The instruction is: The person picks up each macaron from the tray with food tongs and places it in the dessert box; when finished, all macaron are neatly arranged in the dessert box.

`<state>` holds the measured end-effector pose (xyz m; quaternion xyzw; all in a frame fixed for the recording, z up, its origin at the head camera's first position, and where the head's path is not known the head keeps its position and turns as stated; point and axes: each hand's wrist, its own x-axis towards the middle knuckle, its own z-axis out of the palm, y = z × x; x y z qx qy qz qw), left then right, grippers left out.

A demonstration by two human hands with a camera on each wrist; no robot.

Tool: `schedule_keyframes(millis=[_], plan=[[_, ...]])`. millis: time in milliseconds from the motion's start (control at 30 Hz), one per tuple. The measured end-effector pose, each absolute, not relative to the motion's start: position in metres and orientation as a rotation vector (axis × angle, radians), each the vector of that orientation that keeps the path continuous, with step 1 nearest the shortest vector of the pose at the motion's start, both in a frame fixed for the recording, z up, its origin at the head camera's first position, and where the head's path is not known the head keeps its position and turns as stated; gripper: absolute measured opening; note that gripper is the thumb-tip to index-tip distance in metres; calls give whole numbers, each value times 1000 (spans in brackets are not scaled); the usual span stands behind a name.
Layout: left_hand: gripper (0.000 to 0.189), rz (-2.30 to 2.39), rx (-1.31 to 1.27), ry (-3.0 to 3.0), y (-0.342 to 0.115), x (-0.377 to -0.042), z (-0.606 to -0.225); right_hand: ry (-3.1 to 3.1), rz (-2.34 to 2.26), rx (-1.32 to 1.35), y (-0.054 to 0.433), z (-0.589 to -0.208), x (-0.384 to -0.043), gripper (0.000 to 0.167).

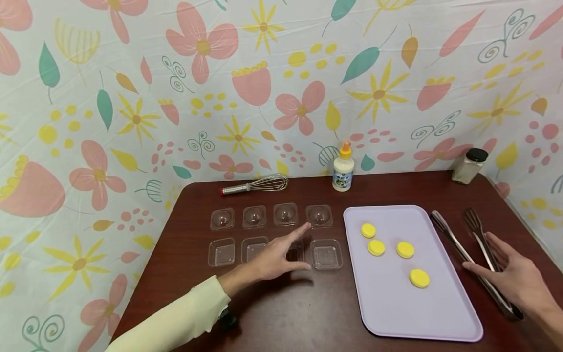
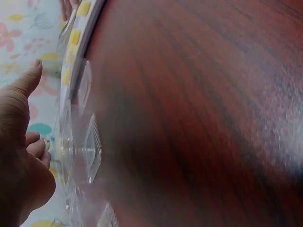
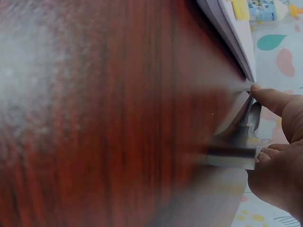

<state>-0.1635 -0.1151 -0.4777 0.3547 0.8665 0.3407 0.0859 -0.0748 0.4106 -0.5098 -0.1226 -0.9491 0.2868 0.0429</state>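
My left hand (image 1: 277, 258), thumb and fingers spread apart, is over the row of clear square plastic trays (image 1: 327, 254) and partly covers one of them. Behind that row are several clear domed lids (image 1: 318, 216). To the right, my right hand (image 1: 521, 278) is at the metal tongs (image 1: 452, 240), its thumb and fingers extended on either side of them. The tongs lie spread apart beside a lilac tray (image 1: 396, 313). On this tray are several yellow round discs (image 1: 405, 250). In the right wrist view, the tongs (image 3: 232, 158) appear close by the fingers.
A whisk (image 1: 255, 186) with a red-tipped handle lies along the table's back edge. Nearby stands a white bottle (image 1: 343, 171) with an orange-yellow cap. A black-lidded jar (image 1: 469, 166) is in the back right corner. Patterned cloth (image 1: 281, 107) hangs behind the brown table (image 1: 281, 318).
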Motion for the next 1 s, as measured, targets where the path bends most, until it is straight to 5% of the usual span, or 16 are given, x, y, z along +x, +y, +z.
schedule_keyframes(millis=[1000], plan=[[92, 715, 1271, 2777, -87, -164, -498, -2751, 764, -245, 401, -498, -76, 86]])
